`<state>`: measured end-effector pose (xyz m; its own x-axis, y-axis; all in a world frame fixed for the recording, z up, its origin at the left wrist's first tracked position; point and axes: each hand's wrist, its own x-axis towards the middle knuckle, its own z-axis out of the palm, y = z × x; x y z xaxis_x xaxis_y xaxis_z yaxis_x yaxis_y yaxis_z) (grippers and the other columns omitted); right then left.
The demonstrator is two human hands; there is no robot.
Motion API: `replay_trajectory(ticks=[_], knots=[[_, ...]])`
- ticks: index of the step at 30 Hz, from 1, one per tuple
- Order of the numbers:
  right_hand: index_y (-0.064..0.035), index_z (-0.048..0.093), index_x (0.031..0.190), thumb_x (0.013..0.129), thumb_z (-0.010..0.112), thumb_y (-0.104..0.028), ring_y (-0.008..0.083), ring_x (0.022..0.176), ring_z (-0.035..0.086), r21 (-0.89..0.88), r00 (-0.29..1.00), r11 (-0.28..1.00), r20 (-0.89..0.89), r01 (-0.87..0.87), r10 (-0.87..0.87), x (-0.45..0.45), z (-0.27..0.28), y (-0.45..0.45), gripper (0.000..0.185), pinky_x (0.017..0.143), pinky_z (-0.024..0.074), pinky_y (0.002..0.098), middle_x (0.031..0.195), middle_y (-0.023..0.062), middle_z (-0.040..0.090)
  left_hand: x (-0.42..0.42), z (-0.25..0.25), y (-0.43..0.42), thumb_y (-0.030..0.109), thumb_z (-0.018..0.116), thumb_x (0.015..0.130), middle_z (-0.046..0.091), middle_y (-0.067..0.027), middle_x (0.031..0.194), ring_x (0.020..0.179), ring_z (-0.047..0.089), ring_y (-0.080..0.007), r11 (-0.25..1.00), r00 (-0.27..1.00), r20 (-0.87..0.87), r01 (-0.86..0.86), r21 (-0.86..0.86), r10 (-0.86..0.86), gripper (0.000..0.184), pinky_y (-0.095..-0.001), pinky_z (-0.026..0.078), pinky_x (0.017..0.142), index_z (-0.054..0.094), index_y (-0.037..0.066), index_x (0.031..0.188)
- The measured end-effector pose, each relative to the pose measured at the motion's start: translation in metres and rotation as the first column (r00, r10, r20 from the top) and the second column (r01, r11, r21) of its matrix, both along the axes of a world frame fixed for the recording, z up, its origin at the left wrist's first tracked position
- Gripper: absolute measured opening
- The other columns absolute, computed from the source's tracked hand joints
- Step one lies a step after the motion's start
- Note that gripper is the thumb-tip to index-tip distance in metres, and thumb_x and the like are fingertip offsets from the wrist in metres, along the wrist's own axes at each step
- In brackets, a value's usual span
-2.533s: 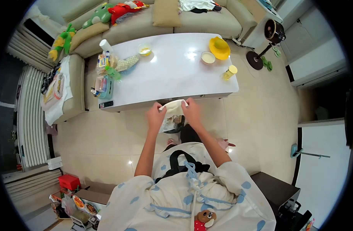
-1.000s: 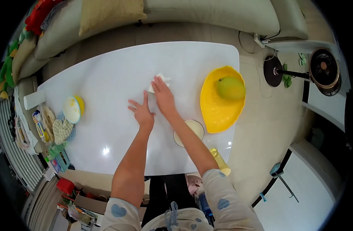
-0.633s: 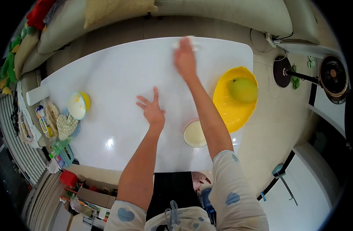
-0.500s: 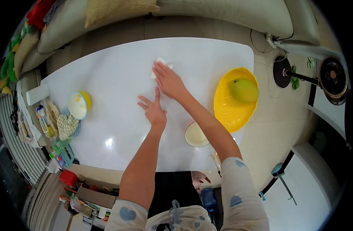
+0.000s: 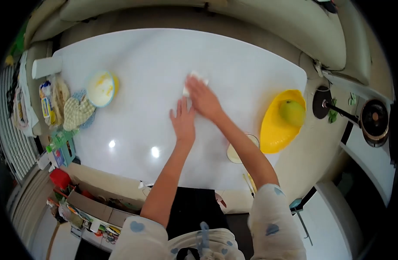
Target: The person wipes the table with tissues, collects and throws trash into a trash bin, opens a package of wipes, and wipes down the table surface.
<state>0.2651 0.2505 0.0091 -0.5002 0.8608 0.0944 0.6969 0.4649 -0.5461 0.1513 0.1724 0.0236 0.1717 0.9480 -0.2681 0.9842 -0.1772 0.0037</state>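
Under the fingers of my right hand (image 5: 204, 101), a white tissue (image 5: 202, 78) lies pressed against the white tabletop (image 5: 142, 65); its edges stick out past the fingers, and the hand is slightly blurred. Just below and to the left, my left hand (image 5: 183, 125) rests flat on the table with its fingers stretched out, holding nothing. A pale bowl (image 5: 236, 154) stands beside my right forearm, which partly covers it. Farther right, a yellow leaf-shaped dish (image 5: 273, 139) holds a green-yellow fruit (image 5: 293, 113) that looks like a mango.
At the left, a yellow-and-white bowl (image 5: 101, 89) with yellow bits inside stands near a checkered cloth mitt (image 5: 76, 113), a white roll (image 5: 47, 68) and a green bottle (image 5: 56, 141). A sofa (image 5: 285, 21) runs behind the table; a fan (image 5: 374, 117) stands at the right.
The view has shifted and turned a little. My right hand keeps pressing the tissue on the table. My left hand's fingers have come closer together, and it lies nearer the right hand.
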Motion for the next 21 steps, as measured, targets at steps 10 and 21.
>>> replay_trajectory(ticks=[10,21], knots=[[0.0016,0.039,0.123,0.082,0.039,-0.001,0.0296,0.123,0.032,0.134,0.907,0.916,0.145,0.378,-0.395,-0.01,0.003,0.035,0.042,0.101,0.0276,0.038,0.13,0.019,0.036,-0.137,0.036,-0.042,0.003,0.071,0.064,0.007,-0.0324,0.136,0.122,0.018,-0.0521,0.496,0.541,-0.019,-0.785,-0.37,0.841,0.098,-0.0529,0.029,0.094,0.013,0.034,0.136],[-0.0035,0.041,0.124,0.082,0.046,-0.009,0.0234,0.123,0.033,-0.065,0.94,0.938,-0.01,-0.34,0.34,-0.093,-0.002,-0.041,0.043,0.102,0.0278,0.0355,0.131,0.0103,0.037,-0.132,0.038,-0.032,0.005,0.073,0.061,0.007,-0.0292,0.138,0.123,0.021,-0.0479,0.457,0.518,-0.078,-0.807,-0.374,0.852,0.1,-0.0383,0.044,0.085,0.014,0.039,0.134]])
